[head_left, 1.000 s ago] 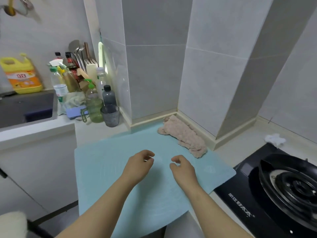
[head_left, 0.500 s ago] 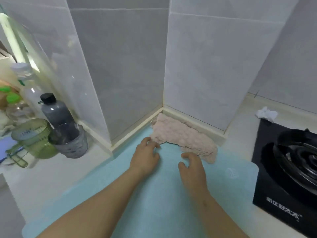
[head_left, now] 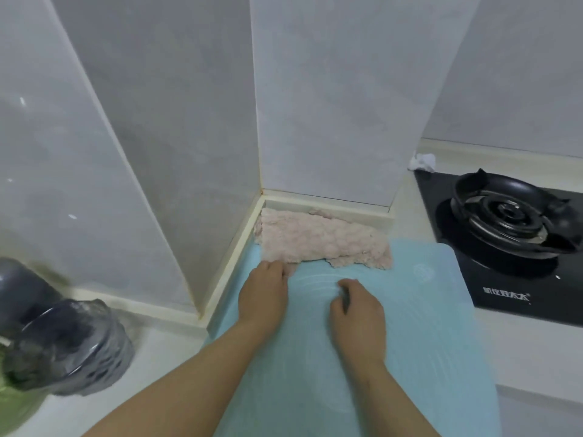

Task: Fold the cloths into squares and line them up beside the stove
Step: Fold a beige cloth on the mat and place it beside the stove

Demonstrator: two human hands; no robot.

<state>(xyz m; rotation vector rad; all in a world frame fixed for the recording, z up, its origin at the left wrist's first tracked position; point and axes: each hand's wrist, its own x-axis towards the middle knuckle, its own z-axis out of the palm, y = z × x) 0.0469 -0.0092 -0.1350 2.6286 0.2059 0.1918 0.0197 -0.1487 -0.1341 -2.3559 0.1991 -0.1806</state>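
Observation:
A fuzzy pink cloth (head_left: 321,241) lies crumpled against the tiled wall corner, on the far end of a light blue mat (head_left: 410,342). My left hand (head_left: 263,294) rests on the mat with its fingertips on the cloth's near left corner; whether it pinches the cloth I cannot tell. My right hand (head_left: 358,310) lies on the mat just short of the cloth, fingers curled, holding nothing. The black gas stove (head_left: 511,244) sits to the right of the mat.
A grey cup (head_left: 75,345) and a green cup (head_left: 12,405) stand at the left on the white counter. A small white crumpled rag (head_left: 422,161) lies behind the stove. Tiled walls close off the back.
The view has swung right and closer to the corner. Both hands have moved forward over the mat; the left one now touches the cloth's near corner.

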